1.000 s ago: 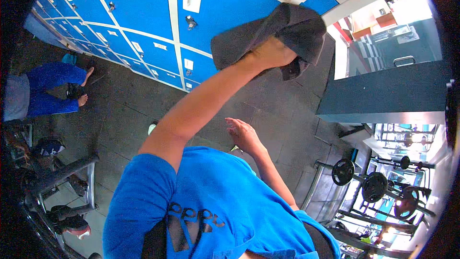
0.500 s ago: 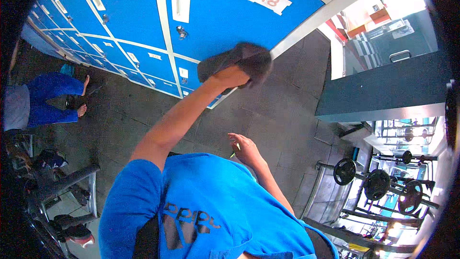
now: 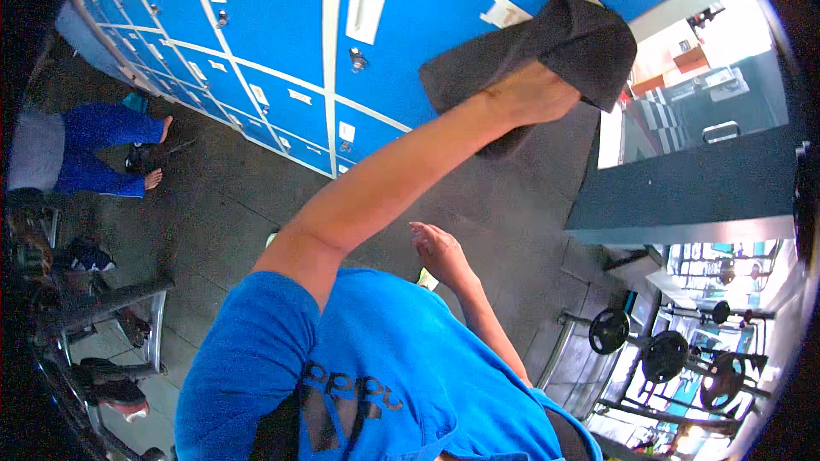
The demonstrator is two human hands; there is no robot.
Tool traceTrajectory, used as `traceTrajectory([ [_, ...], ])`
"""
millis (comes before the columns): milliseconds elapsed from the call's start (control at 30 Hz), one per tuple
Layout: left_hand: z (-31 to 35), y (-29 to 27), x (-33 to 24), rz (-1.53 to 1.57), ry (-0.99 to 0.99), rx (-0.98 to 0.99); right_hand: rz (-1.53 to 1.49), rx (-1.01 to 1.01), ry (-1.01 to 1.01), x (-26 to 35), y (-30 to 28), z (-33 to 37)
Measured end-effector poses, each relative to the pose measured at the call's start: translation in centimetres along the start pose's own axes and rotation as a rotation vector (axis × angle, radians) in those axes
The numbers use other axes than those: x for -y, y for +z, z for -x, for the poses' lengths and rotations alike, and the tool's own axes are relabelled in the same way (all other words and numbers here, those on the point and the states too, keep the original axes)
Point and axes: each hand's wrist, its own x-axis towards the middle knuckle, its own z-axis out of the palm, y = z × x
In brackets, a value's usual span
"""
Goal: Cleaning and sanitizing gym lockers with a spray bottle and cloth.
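Blue metal lockers (image 3: 278,21) span the upper left and top. Upper right of centre, a dark grey cloth (image 3: 551,38) is bunched in the left hand's (image 3: 534,96) closed grasp; the right hand (image 3: 441,256), mid-frame, hangs with fingers loosely bent.

Floor (image 3: 226,209): dark grey tiles, seams visible, paler at near left. Right: dark grey partition (image 3: 683,192), pale edge on its near side; strong white light (image 3: 743,13) at far right. Near right: rack (image 3: 666,414), black weight plates (image 3: 608,331), backlit by glare. Near left: metal-framed gym equipment (image 3: 157,324).
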Motion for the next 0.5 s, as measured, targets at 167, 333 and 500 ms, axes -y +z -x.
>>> traceTrajectory([
  [167,0.7,-2.5,0.6,0.045,-0.092,-0.171,0.022,0.031,0.003,0.3,0.7,0.1],
  [333,2.6,-7.7,4.8,-0.273,-0.319,-0.235,0.037,0.086,0.058,0.0,1.0,0.0],
  [500,7.4,-9.2,11.7,-0.409,-0.424,0.066,0.024,0.122,0.056,-0.7,1.3,-1.3],
])
